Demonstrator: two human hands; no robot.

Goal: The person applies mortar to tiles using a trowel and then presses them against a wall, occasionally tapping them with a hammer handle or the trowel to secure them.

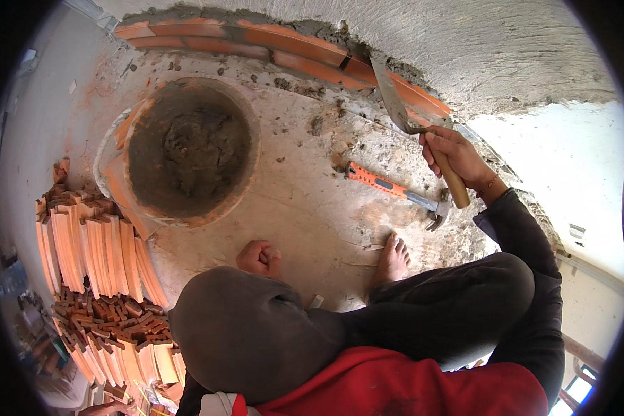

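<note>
My right hand (457, 156) is wrapped around the wooden handle of a trowel (393, 100). The metal blade points up and away, its tip at the mortar joint (410, 71) along the row of orange bricks (305, 50). My left hand (258, 259) is curled into a fist just beyond my left knee, with nothing visible in it; my knee hides the arm behind it. Below the trowel, a claw hammer (388, 184) with an orange and black grip lies on the floor. A round bucket (255, 149) of grey wet mortar (201, 149) stands to the left.
Stacks of thin orange clay tiles (93, 243) stand left of my knee, beside the bucket. My bare foot (393, 258) rests near the hammer. Mortar crumbs dot the floor along the brick row. A rough plastered surface (492, 48) rises behind the bricks. Another person's hand (111, 408) shows at lower left.
</note>
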